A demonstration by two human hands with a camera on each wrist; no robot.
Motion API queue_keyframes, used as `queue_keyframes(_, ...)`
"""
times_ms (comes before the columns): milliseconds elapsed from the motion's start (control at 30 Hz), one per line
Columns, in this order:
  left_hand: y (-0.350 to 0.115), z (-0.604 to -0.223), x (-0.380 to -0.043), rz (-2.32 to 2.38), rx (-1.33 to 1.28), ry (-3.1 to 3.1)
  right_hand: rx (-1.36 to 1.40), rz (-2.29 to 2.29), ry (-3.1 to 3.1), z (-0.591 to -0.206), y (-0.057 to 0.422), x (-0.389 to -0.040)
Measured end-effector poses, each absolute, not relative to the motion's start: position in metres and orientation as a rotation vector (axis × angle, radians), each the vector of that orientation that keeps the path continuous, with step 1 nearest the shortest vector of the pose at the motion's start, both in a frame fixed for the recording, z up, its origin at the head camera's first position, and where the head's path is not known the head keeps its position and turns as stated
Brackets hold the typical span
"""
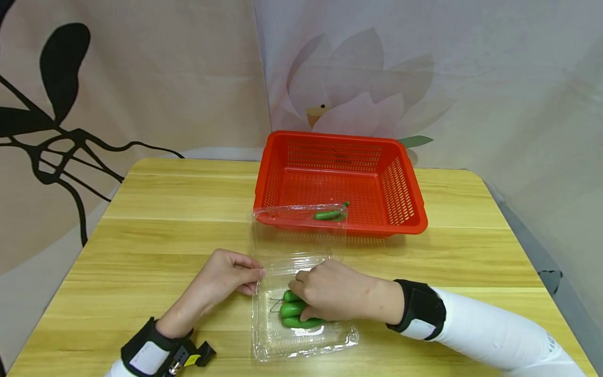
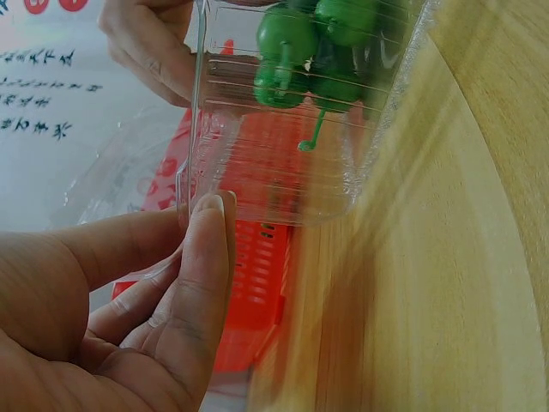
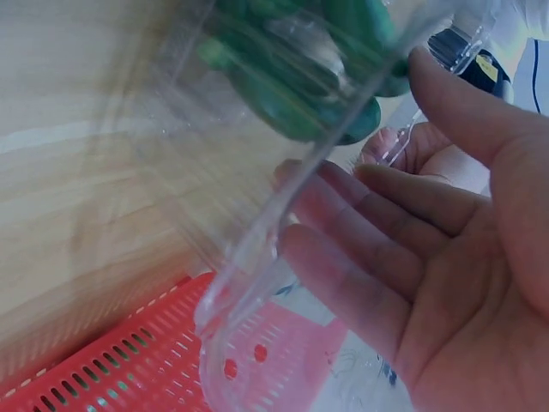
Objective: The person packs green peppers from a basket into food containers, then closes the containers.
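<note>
A clear plastic clamshell box lies on the table with its lid raised toward the far side. Several green peppers lie side by side in its tray, their thin stems pointing left. My left hand pinches the tray's left rim between thumb and fingers; the left wrist view shows this pinch. Over the peppers is my right hand, partly covering them. In the right wrist view its fingers are loosely extended inside the box wall, with nothing in the palm; the exact contact with the peppers is unclear.
Behind the box stands a red perforated basket, its near left corner seen through the lid. A few green peppers lie in the basket's near part. A printed cloth hangs behind the wooden table.
</note>
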State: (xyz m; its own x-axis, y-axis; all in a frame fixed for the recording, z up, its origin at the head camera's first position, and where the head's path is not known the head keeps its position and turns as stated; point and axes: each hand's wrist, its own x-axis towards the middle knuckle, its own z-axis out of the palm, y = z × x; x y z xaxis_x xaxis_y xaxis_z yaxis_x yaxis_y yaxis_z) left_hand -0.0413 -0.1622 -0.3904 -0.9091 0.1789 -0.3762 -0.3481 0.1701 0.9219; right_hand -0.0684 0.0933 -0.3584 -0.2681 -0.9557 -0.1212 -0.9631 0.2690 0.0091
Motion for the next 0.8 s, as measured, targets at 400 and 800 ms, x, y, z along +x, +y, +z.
queue_keyframes(400,-0.162,-0.390,-0.042,1.783,-0.164,2.056,-1.880,-0.011,2.425,-0.344,0.100,-0.073)
queue_keyframes(800,-0.162,-0.391,-0.041,1.802,-0.143,2.040,-2.080,-0.602,2.563,-0.290,0.119,-0.100)
